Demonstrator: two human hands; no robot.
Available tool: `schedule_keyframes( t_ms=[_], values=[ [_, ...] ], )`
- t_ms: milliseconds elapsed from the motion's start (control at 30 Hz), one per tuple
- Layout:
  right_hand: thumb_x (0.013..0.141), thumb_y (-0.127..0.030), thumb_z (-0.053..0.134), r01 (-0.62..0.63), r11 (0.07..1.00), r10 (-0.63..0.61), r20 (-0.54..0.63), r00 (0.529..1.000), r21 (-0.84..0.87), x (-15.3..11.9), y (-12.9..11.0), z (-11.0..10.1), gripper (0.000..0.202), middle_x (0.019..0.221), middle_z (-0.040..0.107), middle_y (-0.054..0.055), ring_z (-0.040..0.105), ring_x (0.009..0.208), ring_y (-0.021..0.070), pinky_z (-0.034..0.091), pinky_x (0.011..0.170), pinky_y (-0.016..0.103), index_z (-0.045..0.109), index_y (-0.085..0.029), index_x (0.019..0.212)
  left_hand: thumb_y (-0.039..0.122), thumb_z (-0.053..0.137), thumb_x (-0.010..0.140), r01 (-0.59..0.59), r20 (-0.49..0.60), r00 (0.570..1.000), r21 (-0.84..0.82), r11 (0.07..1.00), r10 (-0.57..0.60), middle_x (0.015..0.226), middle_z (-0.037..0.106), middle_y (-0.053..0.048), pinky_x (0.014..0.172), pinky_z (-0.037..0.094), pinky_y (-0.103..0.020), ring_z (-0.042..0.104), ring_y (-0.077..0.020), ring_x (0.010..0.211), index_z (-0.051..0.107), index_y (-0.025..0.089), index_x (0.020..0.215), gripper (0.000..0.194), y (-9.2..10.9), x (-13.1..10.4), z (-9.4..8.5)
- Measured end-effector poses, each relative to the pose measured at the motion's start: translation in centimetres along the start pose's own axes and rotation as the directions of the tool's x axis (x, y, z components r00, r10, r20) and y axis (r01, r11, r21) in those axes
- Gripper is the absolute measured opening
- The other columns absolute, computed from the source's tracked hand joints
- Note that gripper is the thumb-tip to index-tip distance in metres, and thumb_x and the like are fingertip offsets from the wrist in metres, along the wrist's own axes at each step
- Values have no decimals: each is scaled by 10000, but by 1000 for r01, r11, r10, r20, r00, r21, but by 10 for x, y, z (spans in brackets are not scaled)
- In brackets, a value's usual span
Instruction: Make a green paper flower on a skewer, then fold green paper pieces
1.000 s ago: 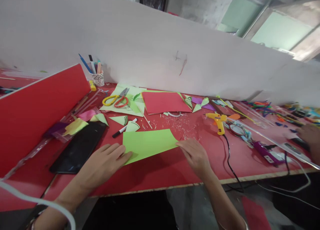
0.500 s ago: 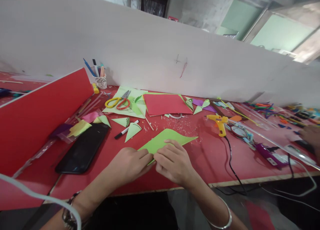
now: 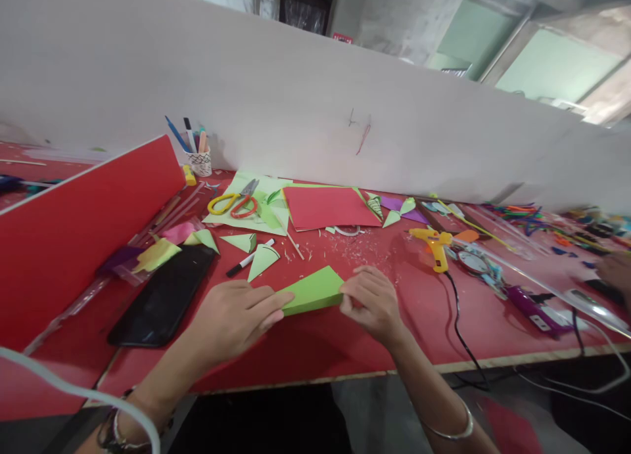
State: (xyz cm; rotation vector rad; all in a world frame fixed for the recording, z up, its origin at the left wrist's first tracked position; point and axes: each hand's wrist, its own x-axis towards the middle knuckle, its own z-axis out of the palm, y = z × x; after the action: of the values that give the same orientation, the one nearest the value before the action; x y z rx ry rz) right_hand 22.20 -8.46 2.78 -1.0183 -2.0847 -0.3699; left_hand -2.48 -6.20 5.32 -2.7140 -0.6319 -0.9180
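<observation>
A folded sheet of bright green paper (image 3: pixel 313 291) is held between both hands, just above the red table near its front edge. My left hand (image 3: pixel 239 313) pinches its left end, thumb on top. The right end is gripped by the closed fingers of my right hand (image 3: pixel 372 303). Beyond the paper lie pale green cut pieces (image 3: pixel 263 262) and a black-and-white marker (image 3: pixel 241 265). Scissors with yellow and red handles (image 3: pixel 234 203) rest on pale green sheets, beside a stack topped with red paper (image 3: pixel 328 206).
On the left are a black phone (image 3: pixel 162 299) and a tilted red board (image 3: pixel 83 230). A yellow glue gun (image 3: pixel 434 247), its cord crossing the front edge, lies right of the hands. A purple device (image 3: pixel 535 311) and another person's hand (image 3: pixel 614 270) are farther right.
The hands have moved apart, to opposite ends of the green paper. The paper now shows a narrow folded shape with a front strip, where it was a broader, pointed sheet.
</observation>
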Motion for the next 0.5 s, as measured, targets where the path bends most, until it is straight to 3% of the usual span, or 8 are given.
schedule_keyframes(
  t_ms=[200,367,500],
  values=[
    [681,-57,516,-51,989,46,-37,998,-138,-19,32,-3,133,588,584,-20,497,564,101,424,741,306,523,-190,670,290,286,912,-1,26,1000,157,988,-3,759,670,14,553,398,-228,539,-104,543,602,217,980,331,-18,0,-18],
    [704,-89,501,-184,957,172,-74,982,-223,-31,61,-8,122,576,573,1,509,594,135,408,658,296,543,-186,644,305,270,913,19,36,999,188,982,-26,782,670,20,565,394,-232,540,-104,564,603,241,999,350,-25,-1,-33],
    [766,-125,446,-357,929,332,-210,920,-95,-19,53,-18,144,658,594,20,539,661,150,422,670,299,570,-192,741,302,279,909,-5,24,1000,208,978,0,766,672,25,568,395,-236,541,-101,555,620,243,963,350,-22,4,-36]
  ],
)
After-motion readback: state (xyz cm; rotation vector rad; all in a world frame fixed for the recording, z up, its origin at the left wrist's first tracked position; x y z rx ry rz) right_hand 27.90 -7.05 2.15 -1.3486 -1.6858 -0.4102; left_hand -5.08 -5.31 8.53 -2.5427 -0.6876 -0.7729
